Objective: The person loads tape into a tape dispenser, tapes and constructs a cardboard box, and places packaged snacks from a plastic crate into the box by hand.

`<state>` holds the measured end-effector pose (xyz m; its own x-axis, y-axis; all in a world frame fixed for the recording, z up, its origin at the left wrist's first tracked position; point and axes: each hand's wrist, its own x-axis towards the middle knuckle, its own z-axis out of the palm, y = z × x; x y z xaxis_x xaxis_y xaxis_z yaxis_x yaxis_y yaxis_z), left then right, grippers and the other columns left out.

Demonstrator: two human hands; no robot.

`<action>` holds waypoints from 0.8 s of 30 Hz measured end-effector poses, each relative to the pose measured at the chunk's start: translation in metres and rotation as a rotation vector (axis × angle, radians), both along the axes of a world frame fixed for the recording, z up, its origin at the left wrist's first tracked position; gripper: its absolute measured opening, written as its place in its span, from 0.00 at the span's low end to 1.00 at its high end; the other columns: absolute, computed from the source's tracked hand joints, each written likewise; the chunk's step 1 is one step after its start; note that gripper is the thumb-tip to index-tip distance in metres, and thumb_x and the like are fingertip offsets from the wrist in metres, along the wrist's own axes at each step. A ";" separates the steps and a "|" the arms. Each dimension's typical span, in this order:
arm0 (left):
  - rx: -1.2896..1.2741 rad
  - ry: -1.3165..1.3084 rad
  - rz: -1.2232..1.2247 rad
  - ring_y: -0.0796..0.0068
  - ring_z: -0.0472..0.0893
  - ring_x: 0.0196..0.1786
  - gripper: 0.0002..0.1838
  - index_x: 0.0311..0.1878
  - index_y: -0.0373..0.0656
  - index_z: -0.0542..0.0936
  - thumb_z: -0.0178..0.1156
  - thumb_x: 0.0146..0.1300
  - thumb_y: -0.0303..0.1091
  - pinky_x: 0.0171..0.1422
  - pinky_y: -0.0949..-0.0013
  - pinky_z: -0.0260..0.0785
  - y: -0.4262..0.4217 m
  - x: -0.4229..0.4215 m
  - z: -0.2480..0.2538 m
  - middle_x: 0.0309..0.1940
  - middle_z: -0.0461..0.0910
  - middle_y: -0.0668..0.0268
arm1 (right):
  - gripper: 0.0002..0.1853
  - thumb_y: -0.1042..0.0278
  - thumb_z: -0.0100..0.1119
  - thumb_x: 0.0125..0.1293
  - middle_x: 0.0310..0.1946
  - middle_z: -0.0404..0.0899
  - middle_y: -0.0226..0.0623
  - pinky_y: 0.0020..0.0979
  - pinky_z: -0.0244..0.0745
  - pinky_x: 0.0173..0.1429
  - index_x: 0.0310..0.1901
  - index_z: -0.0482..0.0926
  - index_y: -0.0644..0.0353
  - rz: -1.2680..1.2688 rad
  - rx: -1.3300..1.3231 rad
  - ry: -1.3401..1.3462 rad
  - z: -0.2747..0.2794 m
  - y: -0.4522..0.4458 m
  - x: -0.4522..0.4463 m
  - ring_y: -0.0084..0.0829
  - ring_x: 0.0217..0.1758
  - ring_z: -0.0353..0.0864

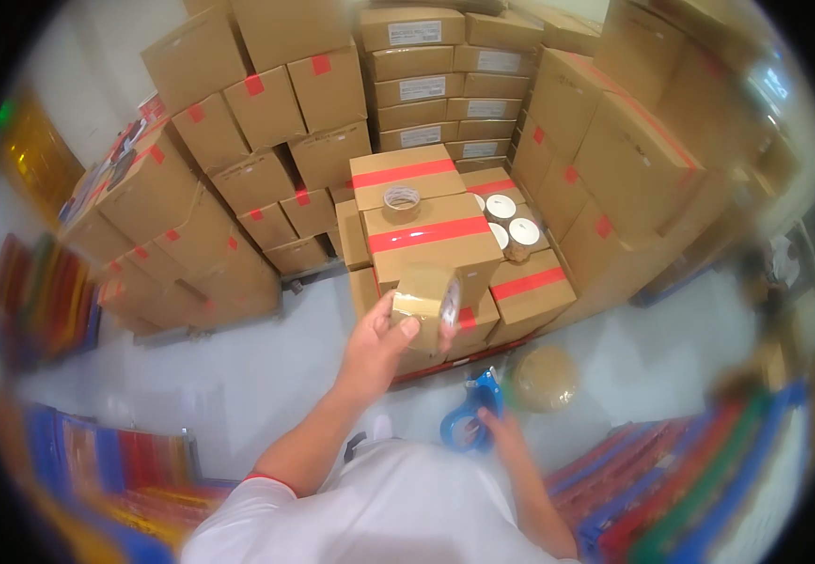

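My left hand (pixel 381 340) grips a wide roll of brown packing tape (pixel 419 299), held up in front of the stacked cartons with the thumb on its near face. Lower and to the right, my right hand (pixel 503 430) is closed on a blue tape dispenser (pixel 462 429) close to my body. A second tape roll (pixel 401 200) lies on top of the nearest carton (pixel 436 242), which bears a red strip. Several rolls with white ends (pixel 524 231) stand on a lower carton just right of it.
Cartons with red tape (pixel 266 113) are stacked high at the left, and more cartons (pixel 586 169) rise at the right. Labelled cartons (pixel 417 89) form the back stack. A round brown object (pixel 546 379) sits near the floor at right. Coloured crates or panels (pixel 680 479) line the lower right.
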<state>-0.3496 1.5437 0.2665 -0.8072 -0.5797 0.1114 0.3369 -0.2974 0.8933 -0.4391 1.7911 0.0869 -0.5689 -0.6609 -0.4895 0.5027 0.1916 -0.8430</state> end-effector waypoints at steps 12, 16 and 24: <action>0.066 -0.100 -0.023 0.75 0.86 0.38 0.27 0.64 0.32 0.74 0.55 0.77 0.48 0.44 0.71 0.79 -0.009 0.003 0.004 0.37 0.87 0.57 | 0.23 0.56 0.63 0.72 0.36 0.85 0.46 0.35 0.84 0.39 0.59 0.75 0.67 -0.074 -0.058 -0.071 -0.018 -0.014 -0.028 0.36 0.31 0.86; 0.131 -0.073 -0.102 0.74 0.87 0.40 0.27 0.67 0.32 0.72 0.54 0.77 0.47 0.46 0.70 0.80 -0.023 0.011 -0.003 0.39 0.88 0.57 | 0.22 0.57 0.63 0.72 0.36 0.85 0.46 0.35 0.84 0.40 0.58 0.76 0.67 -0.096 -0.075 -0.100 -0.018 -0.014 -0.028 0.36 0.32 0.86; 0.170 -0.134 0.029 0.72 0.83 0.29 0.24 0.59 0.32 0.77 0.51 0.79 0.48 0.37 0.69 0.78 -0.010 -0.007 0.004 0.32 0.84 0.60 | 0.21 0.58 0.63 0.72 0.34 0.84 0.46 0.36 0.84 0.41 0.57 0.76 0.66 -0.179 -0.052 -0.078 -0.021 -0.011 -0.024 0.37 0.33 0.86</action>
<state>-0.3564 1.5339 0.2705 -0.7911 -0.6040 -0.0970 0.2292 -0.4397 0.8684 -0.4627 1.7805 0.0657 -0.6413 -0.5783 -0.5044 0.5889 0.0504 -0.8066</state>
